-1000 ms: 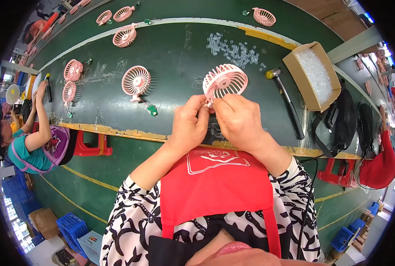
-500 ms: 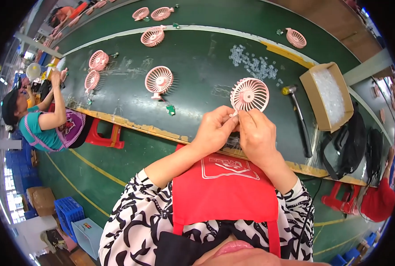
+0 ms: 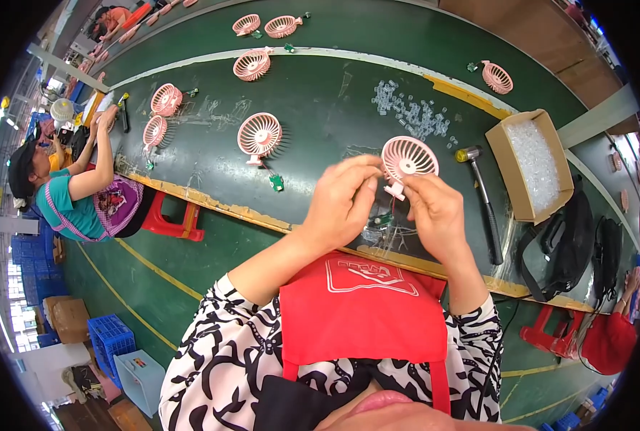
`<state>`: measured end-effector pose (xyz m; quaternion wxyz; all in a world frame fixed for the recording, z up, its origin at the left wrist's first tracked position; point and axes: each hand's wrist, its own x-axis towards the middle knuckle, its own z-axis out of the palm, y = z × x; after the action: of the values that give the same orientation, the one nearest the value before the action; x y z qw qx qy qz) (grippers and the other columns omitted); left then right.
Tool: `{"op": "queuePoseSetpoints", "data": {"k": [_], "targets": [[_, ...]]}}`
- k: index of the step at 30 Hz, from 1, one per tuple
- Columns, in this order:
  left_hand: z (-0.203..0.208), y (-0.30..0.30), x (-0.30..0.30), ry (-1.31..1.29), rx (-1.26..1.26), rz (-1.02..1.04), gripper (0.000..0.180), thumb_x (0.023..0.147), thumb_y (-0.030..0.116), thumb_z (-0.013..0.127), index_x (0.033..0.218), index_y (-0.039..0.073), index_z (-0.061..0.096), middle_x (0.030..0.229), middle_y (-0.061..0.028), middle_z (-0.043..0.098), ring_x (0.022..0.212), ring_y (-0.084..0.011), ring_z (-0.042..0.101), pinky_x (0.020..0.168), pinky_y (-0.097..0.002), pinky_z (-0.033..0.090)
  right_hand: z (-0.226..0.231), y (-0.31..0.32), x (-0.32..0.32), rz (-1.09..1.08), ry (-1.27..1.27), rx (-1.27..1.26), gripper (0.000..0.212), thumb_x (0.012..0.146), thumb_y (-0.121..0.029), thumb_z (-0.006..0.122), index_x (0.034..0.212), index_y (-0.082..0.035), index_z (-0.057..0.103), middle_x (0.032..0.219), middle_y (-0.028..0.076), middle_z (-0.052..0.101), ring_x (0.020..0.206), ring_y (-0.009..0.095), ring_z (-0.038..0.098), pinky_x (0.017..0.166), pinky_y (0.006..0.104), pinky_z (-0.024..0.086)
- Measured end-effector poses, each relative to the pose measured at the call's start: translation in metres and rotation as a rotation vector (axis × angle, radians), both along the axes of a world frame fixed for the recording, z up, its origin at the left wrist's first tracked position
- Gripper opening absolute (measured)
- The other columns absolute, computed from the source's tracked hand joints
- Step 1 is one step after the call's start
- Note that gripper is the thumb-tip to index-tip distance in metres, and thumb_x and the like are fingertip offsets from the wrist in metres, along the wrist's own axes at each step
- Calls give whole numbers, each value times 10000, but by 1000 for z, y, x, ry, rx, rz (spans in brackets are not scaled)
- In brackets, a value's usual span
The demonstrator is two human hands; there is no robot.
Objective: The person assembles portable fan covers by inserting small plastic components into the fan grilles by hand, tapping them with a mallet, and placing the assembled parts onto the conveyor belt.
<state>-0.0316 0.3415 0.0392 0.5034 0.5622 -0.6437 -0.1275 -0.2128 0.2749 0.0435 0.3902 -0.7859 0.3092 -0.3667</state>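
A pink round fan housing [image 3: 410,155] with radial slats is tilted up above the bench in front of me. My right hand [image 3: 436,214] pinches its lower right rim between thumb and fingers. My left hand [image 3: 343,200] is just left of the housing, fingers bent and thumb apart, with nothing visible between them. Its fingertips are close to the left rim; whether they touch it I cannot tell. Under the housing's small white neck [image 3: 394,191], a green circuit board [image 3: 383,220] is near the bench edge, between my hands.
Another pink fan housing [image 3: 259,134] with a board lies to the left. Small clear plastic pieces [image 3: 410,109] are scattered beyond my hands. At right are a hammer [image 3: 482,201], a carton of clear pieces [image 3: 498,161] and a black bag [image 3: 573,241]. A co-worker [image 3: 75,190] sits at left.
My hands have moved apart; the left has come away from the neck. The fan housing has shifted slightly and turned, showing its neck and the green circuit board below.
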Motion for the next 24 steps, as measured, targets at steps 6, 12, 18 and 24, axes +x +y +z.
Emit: {"op": "queuePoseSetpoints", "data": {"k": [6,12,18,24], "targets": [[6,-15,17,-256,-181,-366,338,767,2,744,1095,24,666,1146,-166,670,1067,-335,646,918,-423,495,0,-10,-6,137,-96,590,149,920,-30,613,1017,50,693,851,45,660,587,68,586,516,214,467],[-6,-12,15,-121,-90,-341,251,795,1,728,1043,21,690,980,-124,684,822,-259,649,682,-342,524,-3,-8,7,61,-275,759,223,951,-65,597,1136,47,651,853,47,678,668,82,620,614,223,515],[-3,-12,8,-34,-4,-206,194,821,-37,691,1011,-1,688,925,-116,663,783,-195,647,650,-288,517,13,-1,2,1,-66,386,164,941,-103,630,947,55,676,814,76,676,721,86,622,628,255,499],[-12,-12,6,86,79,-167,70,878,3,664,938,-21,690,912,-97,655,775,-161,623,655,-270,493,8,4,4,3,-19,154,76,866,-18,634,913,19,681,772,124,644,685,203,639,608,308,488]]}}
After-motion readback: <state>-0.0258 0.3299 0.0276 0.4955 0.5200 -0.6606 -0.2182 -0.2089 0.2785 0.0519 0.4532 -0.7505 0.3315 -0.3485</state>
